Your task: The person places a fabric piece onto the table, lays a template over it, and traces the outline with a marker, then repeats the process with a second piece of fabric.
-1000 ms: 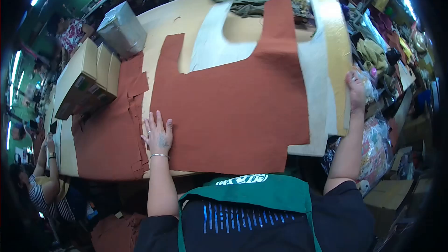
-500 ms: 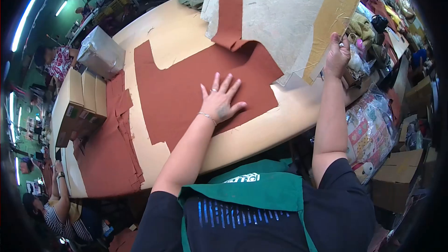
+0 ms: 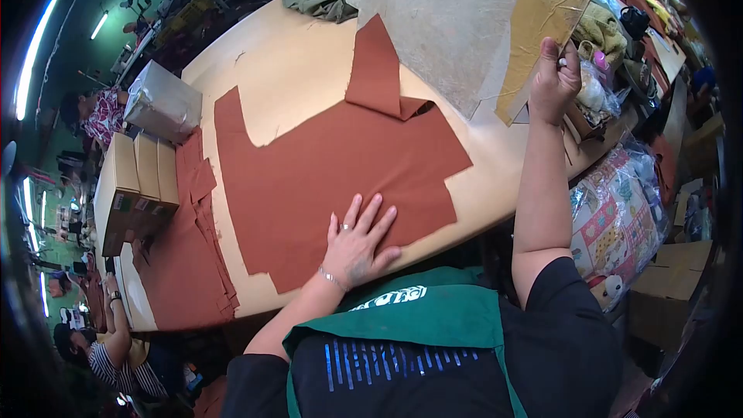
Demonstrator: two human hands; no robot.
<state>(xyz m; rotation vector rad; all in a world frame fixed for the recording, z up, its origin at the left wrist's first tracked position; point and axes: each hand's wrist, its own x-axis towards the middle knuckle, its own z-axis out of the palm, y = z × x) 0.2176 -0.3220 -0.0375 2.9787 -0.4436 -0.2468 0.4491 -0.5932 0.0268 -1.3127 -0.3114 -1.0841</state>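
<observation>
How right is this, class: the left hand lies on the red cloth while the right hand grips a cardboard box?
Not quite: the thing gripped is not a cardboard box. The head view shows the left hand lying on the red cloth while the right hand grips the board.

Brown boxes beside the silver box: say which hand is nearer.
Left. The left hand lies on the red cloth, right of the boxes; the right hand grips the board, farther right.

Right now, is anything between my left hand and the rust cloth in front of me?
Nothing visible: your left hand rests directly on the rust cloth. Your right hand holds the grey board by its edge, clear of your left.
</observation>
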